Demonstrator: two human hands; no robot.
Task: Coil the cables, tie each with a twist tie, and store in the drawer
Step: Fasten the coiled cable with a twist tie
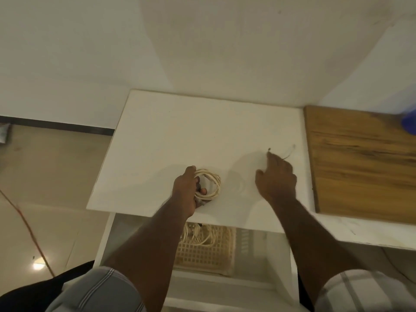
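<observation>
Left hand (185, 188) grips coiled cream cable (209, 183) on white tabletop (180, 131). Right hand (278, 179) pinches twist tie (289, 152). Open drawer (254, 246) holds coiled cables. No legible markings.

Flat white rectangular tabletop (180, 131), cream-coloured coiled cable (211, 183) lying at its 6 o'clock edge, thin wire twist ties (289, 152) toward 4 o'clock, brown wood-grain board (360, 158) on the adjoining white surface at 3 o'clock

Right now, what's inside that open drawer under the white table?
A tan basket holding coiled white cables. The table top covers the drawer's back part.
</observation>
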